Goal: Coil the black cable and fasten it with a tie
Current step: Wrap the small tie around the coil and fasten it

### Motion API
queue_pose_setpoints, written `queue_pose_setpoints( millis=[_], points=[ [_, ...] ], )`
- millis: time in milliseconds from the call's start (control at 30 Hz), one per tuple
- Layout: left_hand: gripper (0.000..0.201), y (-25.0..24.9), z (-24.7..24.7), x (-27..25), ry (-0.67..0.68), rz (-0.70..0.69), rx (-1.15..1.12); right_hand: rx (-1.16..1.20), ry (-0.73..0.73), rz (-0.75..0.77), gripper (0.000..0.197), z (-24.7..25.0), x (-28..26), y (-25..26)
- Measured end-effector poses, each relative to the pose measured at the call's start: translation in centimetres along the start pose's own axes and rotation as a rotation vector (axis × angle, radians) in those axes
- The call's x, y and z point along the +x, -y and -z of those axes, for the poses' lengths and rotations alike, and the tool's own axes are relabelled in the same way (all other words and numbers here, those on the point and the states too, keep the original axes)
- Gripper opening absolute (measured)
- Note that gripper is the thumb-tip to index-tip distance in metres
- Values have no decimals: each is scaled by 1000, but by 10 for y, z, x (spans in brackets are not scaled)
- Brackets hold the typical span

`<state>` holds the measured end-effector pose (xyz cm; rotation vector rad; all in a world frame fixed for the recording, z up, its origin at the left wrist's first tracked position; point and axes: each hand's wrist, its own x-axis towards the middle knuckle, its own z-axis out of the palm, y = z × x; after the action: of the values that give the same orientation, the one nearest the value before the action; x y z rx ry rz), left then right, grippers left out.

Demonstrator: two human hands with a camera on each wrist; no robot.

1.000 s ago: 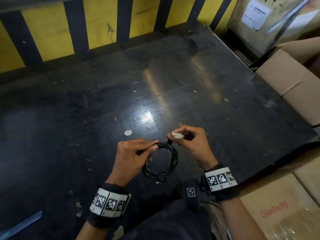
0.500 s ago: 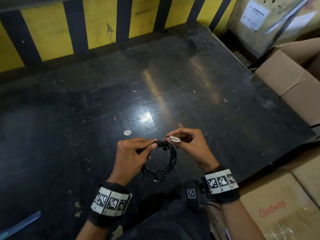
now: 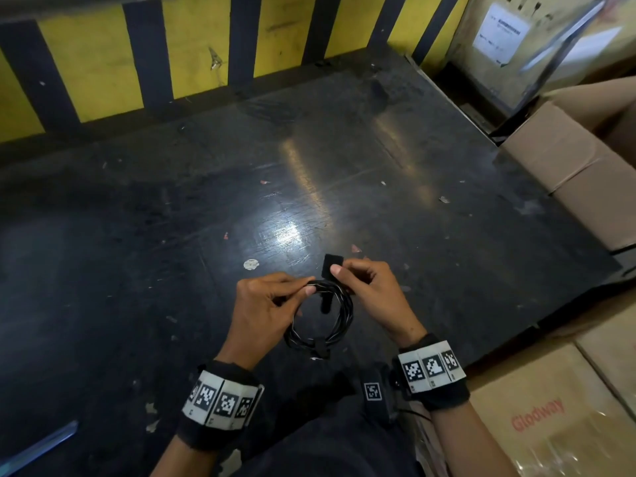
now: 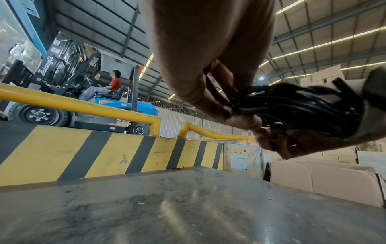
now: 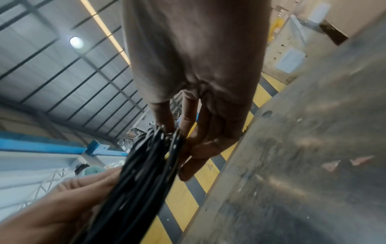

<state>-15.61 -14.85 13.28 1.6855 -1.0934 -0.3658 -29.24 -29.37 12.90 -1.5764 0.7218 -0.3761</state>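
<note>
Above dark floor (image 3: pixel 172 235), hands seemingly pinch coiled cable (image 3: pixel 339 325).

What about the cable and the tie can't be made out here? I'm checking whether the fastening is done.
- Whether the tie is closed round the black cable: head view, the right hand covers that spot.
- The tie itself: right wrist view, blurred, lost among the strands.
- The left hand grip: left wrist view, the palm hides the fingertips.
- The dark band at the coil's near side: too small to identify.

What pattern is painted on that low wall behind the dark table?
The low barrier wall has slanted yellow and black warning stripes, clearest in the head view.
</note>
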Motion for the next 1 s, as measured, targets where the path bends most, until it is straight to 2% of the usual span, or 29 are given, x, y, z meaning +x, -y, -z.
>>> queue_pose_setpoints(
  millis=[167,300,400,500,600,667,766,900,1000],
  points=[
    [16,1,1,1,-6,5,12,122,75,-67,40,2,-1,9],
    [16,2,2,0,-12,20,12,137,91,-61,26,6,-2,9],
    [15,3,1,0,-29,30,39,134,106,-54,23,9,-3,10],
    [14,4,0,-1,-54,52,64,120,177,-24,33,15,-7,14],
    [12,2,0,0,-52,53,98,-34,290,55,52,20,-12,14],
    [11,1,1,1,-44,54,113,-117,307,91,60,19,-13,13],
    [11,-2,1,2,-12,47,122,-253,214,161,58,11,-12,11],
    [11,-2,-1,4,42,44,119,-297,21,229,31,1,-13,9],
    [12,-2,1,5,114,39,111,-359,-12,265,21,5,-14,8]
  ],
)
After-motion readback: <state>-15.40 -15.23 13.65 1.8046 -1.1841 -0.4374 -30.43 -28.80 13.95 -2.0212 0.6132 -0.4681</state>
